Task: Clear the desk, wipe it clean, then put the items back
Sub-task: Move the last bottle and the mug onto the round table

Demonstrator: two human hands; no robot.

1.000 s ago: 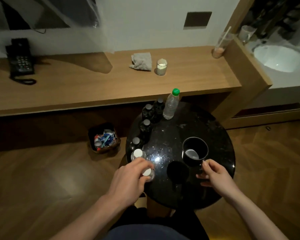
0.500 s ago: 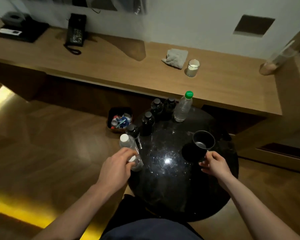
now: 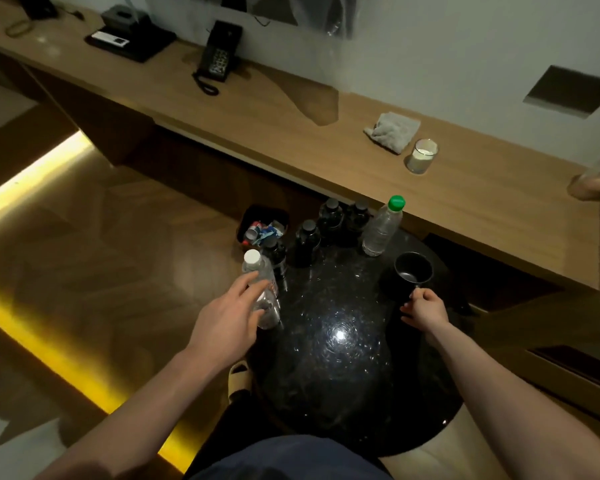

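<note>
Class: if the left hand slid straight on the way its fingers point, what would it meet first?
The left hand already holds the white-capped bottle. Straight beyond, the nearest dark bottle probably comes first, though depth is unclear.

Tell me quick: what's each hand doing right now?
Left hand: grip around the white-capped clear bottle at the round black table edge.
Right hand: grip on the black mug handle.

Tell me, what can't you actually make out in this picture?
All in the head view:
- Dark bottles: labels lost in dim light.
- Glass on the desk: cut off by the right edge and blurred.
- White-capped bottle: partly covered by the left hand.
- Mug handle: hidden by the right hand.
- Small bin: contents too small to identify.
</note>
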